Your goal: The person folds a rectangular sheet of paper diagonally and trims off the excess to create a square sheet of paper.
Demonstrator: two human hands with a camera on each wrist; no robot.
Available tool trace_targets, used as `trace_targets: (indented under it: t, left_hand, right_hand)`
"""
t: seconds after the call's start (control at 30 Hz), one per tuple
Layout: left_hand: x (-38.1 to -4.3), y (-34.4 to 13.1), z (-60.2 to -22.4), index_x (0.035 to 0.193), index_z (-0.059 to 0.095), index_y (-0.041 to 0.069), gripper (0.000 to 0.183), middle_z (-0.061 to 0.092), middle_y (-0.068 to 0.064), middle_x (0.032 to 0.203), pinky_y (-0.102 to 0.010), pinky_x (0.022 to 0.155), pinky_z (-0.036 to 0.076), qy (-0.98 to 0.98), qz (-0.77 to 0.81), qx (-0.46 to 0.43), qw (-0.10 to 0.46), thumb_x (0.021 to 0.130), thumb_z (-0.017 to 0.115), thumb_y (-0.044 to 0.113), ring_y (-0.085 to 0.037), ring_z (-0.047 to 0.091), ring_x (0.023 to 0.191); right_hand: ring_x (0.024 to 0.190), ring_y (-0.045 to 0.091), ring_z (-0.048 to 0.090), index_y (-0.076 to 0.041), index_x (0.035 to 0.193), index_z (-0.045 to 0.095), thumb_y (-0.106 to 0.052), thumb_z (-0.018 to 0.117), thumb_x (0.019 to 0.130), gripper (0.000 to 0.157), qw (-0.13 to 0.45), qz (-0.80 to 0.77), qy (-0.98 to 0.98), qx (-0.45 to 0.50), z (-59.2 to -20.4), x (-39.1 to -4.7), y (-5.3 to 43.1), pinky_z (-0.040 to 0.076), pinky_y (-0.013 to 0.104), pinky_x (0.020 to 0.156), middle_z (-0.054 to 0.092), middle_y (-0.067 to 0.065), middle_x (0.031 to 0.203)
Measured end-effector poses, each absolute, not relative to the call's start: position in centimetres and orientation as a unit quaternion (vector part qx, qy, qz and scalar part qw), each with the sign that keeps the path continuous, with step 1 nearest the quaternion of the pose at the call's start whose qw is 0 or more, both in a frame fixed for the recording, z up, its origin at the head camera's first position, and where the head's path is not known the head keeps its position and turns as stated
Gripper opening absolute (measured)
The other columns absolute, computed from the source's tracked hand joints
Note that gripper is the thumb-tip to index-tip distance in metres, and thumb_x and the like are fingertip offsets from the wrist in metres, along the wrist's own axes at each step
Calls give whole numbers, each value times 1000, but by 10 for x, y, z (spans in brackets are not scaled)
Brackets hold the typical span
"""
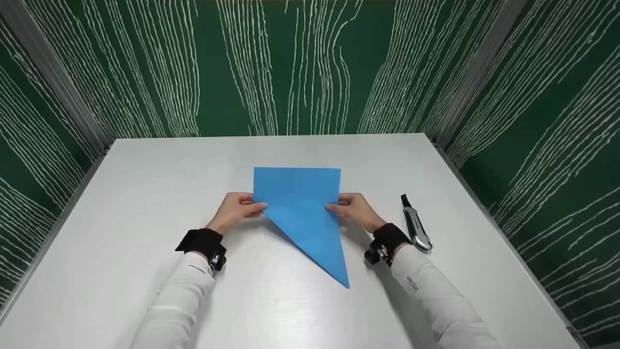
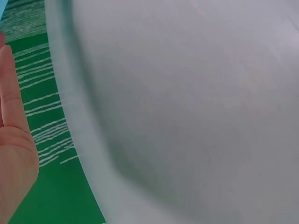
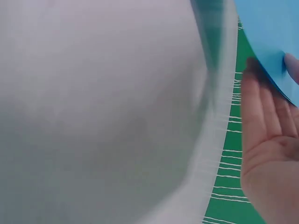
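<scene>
A sheet of blue paper (image 1: 300, 208) is held up over the white table in the head view, one lower side slanting to a point at the bottom right. My left hand (image 1: 240, 205) pinches its left edge, thumb on the front and fingers behind. On the opposite edge my right hand (image 1: 357, 209) pinches it the same way. The right wrist view shows the thumb (image 3: 292, 67) on the paper's face and the other fingers (image 3: 268, 105) behind it. In the left wrist view only part of the left hand (image 2: 16, 135) appears at the edge.
A grey and black utility knife (image 1: 416, 224) lies on the white table (image 1: 126, 203), just right of my right wrist. Green panels (image 1: 310, 68) with pale wavy lines stand behind the table and at both sides. Each wrist wears a black strap.
</scene>
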State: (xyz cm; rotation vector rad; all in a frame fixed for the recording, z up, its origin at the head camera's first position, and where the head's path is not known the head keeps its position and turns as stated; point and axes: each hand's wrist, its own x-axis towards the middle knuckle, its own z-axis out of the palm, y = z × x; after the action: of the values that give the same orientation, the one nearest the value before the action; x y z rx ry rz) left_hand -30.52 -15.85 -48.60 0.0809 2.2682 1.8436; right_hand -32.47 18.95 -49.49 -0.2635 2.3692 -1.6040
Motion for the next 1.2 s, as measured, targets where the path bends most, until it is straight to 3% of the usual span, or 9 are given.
trace_targets:
  t: [0.1, 0.2, 0.3, 0.4, 0.5, 0.7, 0.93, 1.1, 1.2]
  left_hand:
    - [-306, -158, -486, 117, 70, -10, 32, 80, -4, 93, -23, 81, 63, 770, 628, 31, 108, 93, 75, 11, -6, 76, 78]
    - [-306, -158, -487, 113, 71, -9, 29, 80, -3, 92, -25, 82, 63, 771, 628, 28, 107, 93, 76, 11, -6, 76, 77]
    - [-306, -158, -489, 112, 72, -7, 28, 80, -5, 94, -28, 84, 64, 776, 621, 25, 105, 93, 76, 13, -8, 77, 79]
    - [-306, -158, -490, 114, 72, -8, 31, 81, -7, 96, -30, 86, 64, 779, 617, 27, 105, 93, 76, 14, -10, 78, 81]
    - [-306, -158, -490, 115, 71, -9, 32, 81, -9, 98, -30, 86, 64, 775, 623, 27, 105, 93, 77, 14, -11, 78, 82]
    - [-307, -159, -491, 116, 71, -10, 34, 81, -7, 95, -26, 82, 63, 767, 633, 27, 105, 92, 77, 13, -8, 77, 79]
    - [-306, -162, -492, 104, 73, -5, 19, 80, 2, 85, -22, 78, 63, 750, 650, 47, 112, 92, 76, 9, -6, 76, 76]
    - [-305, -166, -493, 86, 69, 5, 11, 80, 0, 84, -23, 78, 63, 754, 642, 56, 129, 94, 74, 12, -8, 77, 76]
    - [-304, -169, -493, 93, 71, 4, 9, 81, -2, 86, -24, 79, 63, 749, 643, 64, 145, 96, 72, 12, -9, 78, 79]
  right_hand:
    - [61, -1, 44, -9, 74, 49, -20, 75, 95, 35, 132, -582, 798, -90, -495, -326, 190, 43, 21, 67, 41, -11, 67]
    - [57, 4, 33, -14, 68, 34, -17, 74, 95, 48, 137, -597, 785, -98, -495, -326, 191, 35, 24, 64, 25, -11, 61]
    - [61, 2, 40, -15, 71, 45, -17, 73, 96, 38, 143, -597, 783, -102, -494, -326, 192, 42, 20, 65, 32, -13, 60]
    - [73, -4, 57, -8, 91, 70, -18, 72, 97, 12, 146, -596, 783, -100, -494, -326, 192, 52, 16, 74, 58, -18, 69]
    - [88, -5, 67, -5, 115, 74, -19, 70, 98, 22, 145, -596, 784, -98, -493, -325, 193, 57, 17, 81, 73, -18, 87]
    - [81, 1, 60, -12, 91, 68, -20, 69, 100, 12, 143, -605, 775, -110, -492, -326, 192, 56, 18, 80, 64, -13, 79]
    - [89, -1, 72, -3, 110, 74, -16, 67, 100, 18, 139, -625, 759, -115, -491, -326, 194, 60, 17, 81, 76, -15, 92]
    - [86, 0, 69, -8, 102, 73, -19, 66, 101, 12, 148, -616, 764, -122, -491, -325, 195, 60, 18, 81, 73, -14, 90]
    - [87, 1, 70, -7, 106, 73, -19, 65, 102, 15, 155, -613, 765, -122, -491, -324, 197, 60, 19, 82, 73, -13, 92]
